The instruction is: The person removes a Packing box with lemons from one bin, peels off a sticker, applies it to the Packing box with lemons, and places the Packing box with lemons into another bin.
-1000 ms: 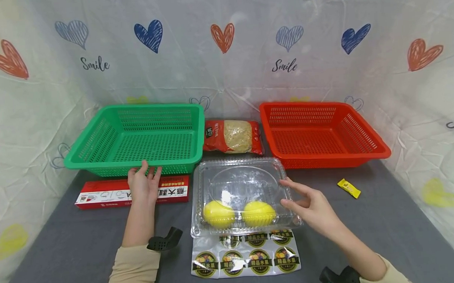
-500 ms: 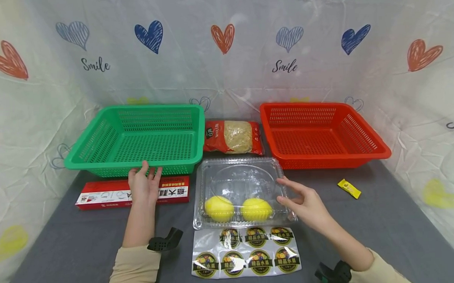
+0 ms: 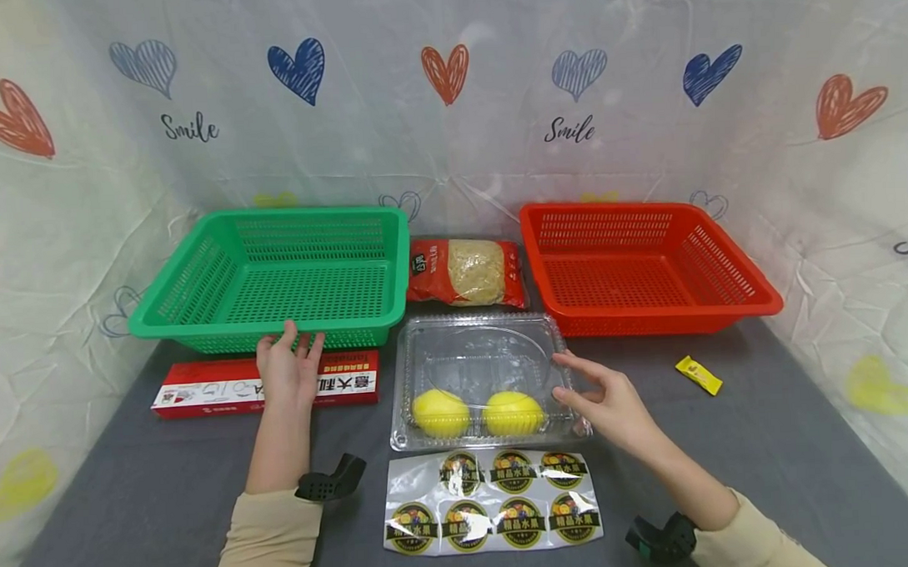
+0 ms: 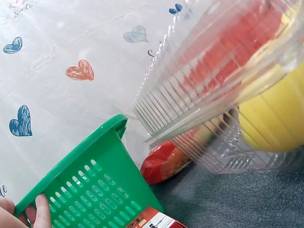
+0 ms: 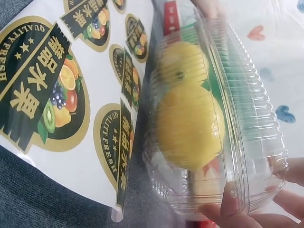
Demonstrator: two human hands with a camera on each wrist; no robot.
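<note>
A clear plastic clamshell box [image 3: 475, 349] with its lid down holds two yellow fruits, lemon-like [image 3: 513, 413], near its front wall. My right hand [image 3: 608, 399] holds the box's right side, thumb and fingers spread along the edge; the right wrist view shows its fingertips [image 5: 230, 197] against the clear plastic. Over a long red-and-white carton [image 3: 217, 392], my left hand [image 3: 287, 364] reaches to the front rim of the green basket [image 3: 178, 331], its fingers loosely bent at the rim. Just in front of the box lies a sheet of round fruit stickers [image 3: 492, 503].
A red basket [image 3: 658, 322] stands at the back right. Between the baskets lies a red bag of pale dry food [image 3: 469, 273]. A small yellow packet [image 3: 699, 375] is right of the right hand. Patterned cloth [image 3: 449, 150] hangs behind.
The clear box has shifted back, with my right hand at its side, uncovering the upper part of the sticker sheet. My left hand stays where it was.
</note>
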